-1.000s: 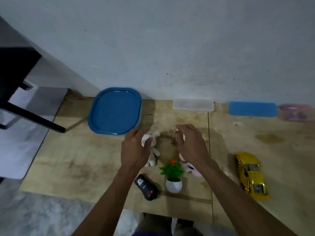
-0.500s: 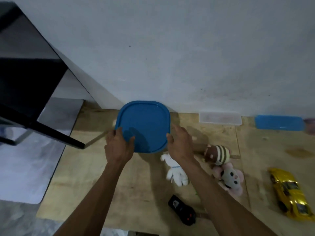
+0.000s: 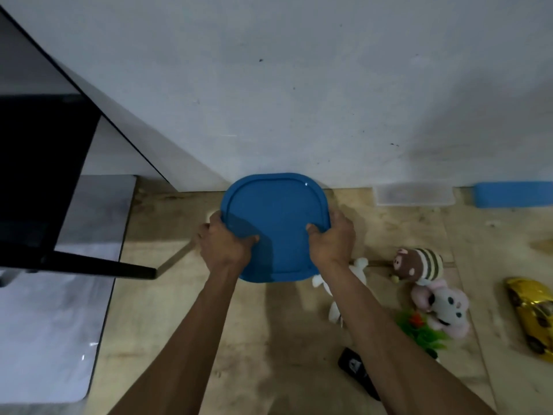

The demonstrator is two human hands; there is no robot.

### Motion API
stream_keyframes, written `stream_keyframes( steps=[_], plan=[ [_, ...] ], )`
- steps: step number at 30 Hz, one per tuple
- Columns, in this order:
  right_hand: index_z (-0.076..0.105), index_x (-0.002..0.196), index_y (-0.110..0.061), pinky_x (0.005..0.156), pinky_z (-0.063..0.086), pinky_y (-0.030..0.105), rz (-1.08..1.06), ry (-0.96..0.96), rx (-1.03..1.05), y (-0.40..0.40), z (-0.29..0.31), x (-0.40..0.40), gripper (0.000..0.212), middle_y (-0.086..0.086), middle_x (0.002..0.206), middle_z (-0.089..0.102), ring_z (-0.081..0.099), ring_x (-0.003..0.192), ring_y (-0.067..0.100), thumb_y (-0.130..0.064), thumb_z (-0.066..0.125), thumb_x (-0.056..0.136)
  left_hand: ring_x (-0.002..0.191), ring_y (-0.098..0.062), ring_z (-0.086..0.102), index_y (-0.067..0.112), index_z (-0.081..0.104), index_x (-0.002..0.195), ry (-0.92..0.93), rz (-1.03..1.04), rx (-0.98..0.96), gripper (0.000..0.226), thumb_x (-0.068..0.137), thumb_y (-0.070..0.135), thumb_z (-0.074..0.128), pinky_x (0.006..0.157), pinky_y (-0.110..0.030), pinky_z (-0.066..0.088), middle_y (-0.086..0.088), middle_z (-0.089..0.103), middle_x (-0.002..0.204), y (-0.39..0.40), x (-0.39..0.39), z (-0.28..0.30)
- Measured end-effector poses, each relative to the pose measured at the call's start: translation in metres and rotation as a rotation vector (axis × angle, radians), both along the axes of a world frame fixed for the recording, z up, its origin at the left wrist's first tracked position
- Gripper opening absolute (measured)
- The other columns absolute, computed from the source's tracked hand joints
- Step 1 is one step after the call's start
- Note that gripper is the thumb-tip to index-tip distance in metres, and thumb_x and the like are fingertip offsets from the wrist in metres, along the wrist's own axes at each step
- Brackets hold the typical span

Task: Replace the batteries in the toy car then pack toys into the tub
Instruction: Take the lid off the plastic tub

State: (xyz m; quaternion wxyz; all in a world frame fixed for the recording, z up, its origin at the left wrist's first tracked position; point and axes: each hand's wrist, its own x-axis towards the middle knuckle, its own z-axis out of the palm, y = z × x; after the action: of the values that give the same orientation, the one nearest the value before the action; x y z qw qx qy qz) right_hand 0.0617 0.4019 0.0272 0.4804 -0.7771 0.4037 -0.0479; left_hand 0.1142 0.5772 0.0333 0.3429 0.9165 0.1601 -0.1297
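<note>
Nearest the camera, close to the front edge of the worktop (image 3: 185, 310), a black remote-like piece (image 3: 357, 373) lay partly hidden under the right forearm; what it was could not be told for sure in the dim light. Just beyond it, to the right, a small green plant (image 3: 420, 329), a grey-and-pink plush mouse (image 3: 443, 304) and a brown striped plush (image 3: 419, 262) sat together, with a white plush (image 3: 338, 283) poking out beneath the arm. Toward the right edge lay the yellow toy car (image 3: 531, 314), its long axis running roughly front to back, well apart from both hands and nearer the right one.

Farther in, the left hand (image 3: 224, 245) and right hand (image 3: 330, 239) each had a grip on the blue lid (image 3: 276, 223) of the tub, thumbs curled over its top and fingers wrapped under its left and right edges. The lid was a rounded square with a raised rim, glossy, and it hid the tub's body entirely. It stood near the back edge, almost against the wall (image 3: 299, 100). Judging by that hold, lifting the lid straight up seemed the step in hand. Against the wall to the right rested a clear box (image 3: 414, 194) and a blue box (image 3: 513, 194).
</note>
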Motion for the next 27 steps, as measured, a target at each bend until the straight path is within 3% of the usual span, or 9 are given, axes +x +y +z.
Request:
stream_keyframes(
  steps=[7,15,17,20,23,27],
  plan=[
    [0.046,0.146,-0.026,0.106,0.048,0.048,-0.033,-0.032,0.037,-0.005,-0.006,0.003,0.066,0.007,0.134,0.043,0.048,0.127,0.029,-0.016,0.074,0.087,0.119,-0.034,0.049,0.029,0.035,0.151,-0.024,-0.02,-0.131,0.113,0.055,0.03,0.097,0.099,-0.049,0.05,-0.013,0.046,0.128,-0.001,0.002,0.009],
    [0.044,0.149,-0.022,0.11,0.043,0.041,0.045,-0.125,-0.067,0.0,0.025,-0.029,0.08,0.001,0.12,0.038,0.045,0.124,0.025,-0.019,0.082,0.08,0.119,-0.031,0.045,0.034,0.019,0.157,-0.072,-0.115,-0.117,0.133,0.05,0.042,0.098,0.096,-0.043,0.047,-0.006,0.036,0.122,0.008,-0.033,0.041],
    [0.039,0.151,-0.025,0.11,0.043,0.038,0.064,-0.132,-0.043,0.008,0.034,-0.054,0.083,0.001,0.122,0.037,0.044,0.125,0.023,-0.02,0.083,0.081,0.119,-0.03,0.042,0.035,0.015,0.157,-0.099,-0.126,-0.075,0.136,0.049,0.045,0.097,0.097,-0.043,0.046,-0.003,0.031,0.12,0.016,-0.058,0.05],
    [0.038,0.152,-0.026,0.109,0.041,0.032,0.124,-0.128,-0.023,0.024,0.038,-0.102,0.086,0.004,0.129,0.037,0.044,0.123,0.02,-0.023,0.084,0.08,0.116,-0.032,0.04,0.036,0.011,0.157,-0.11,-0.144,0.055,0.138,0.048,0.057,0.093,0.093,-0.044,0.046,-0.013,0.035,0.125,0.032,-0.109,0.056],
    [0.036,0.153,-0.026,0.103,0.037,0.024,0.215,-0.102,-0.054,0.044,0.03,-0.154,0.092,-0.002,0.121,0.032,0.041,0.117,0.014,-0.022,0.086,0.077,0.108,-0.035,0.045,0.039,0.007,0.157,-0.063,-0.144,0.223,0.14,0.047,0.067,0.088,0.084,-0.048,0.051,-0.016,0.039,0.12,0.054,-0.168,0.052],
    [0.032,0.154,-0.027,0.106,0.038,0.032,0.301,0.003,-0.039,0.068,0.004,-0.202,0.097,0.002,0.125,0.033,0.039,0.125,0.024,-0.024,0.087,0.075,0.109,-0.036,0.046,0.042,0.003,0.156,0.091,-0.114,0.29,0.137,0.051,0.066,0.087,0.085,-0.048,0.051,-0.013,0.038,0.12,0.077,-0.219,0.032]
  ],
)
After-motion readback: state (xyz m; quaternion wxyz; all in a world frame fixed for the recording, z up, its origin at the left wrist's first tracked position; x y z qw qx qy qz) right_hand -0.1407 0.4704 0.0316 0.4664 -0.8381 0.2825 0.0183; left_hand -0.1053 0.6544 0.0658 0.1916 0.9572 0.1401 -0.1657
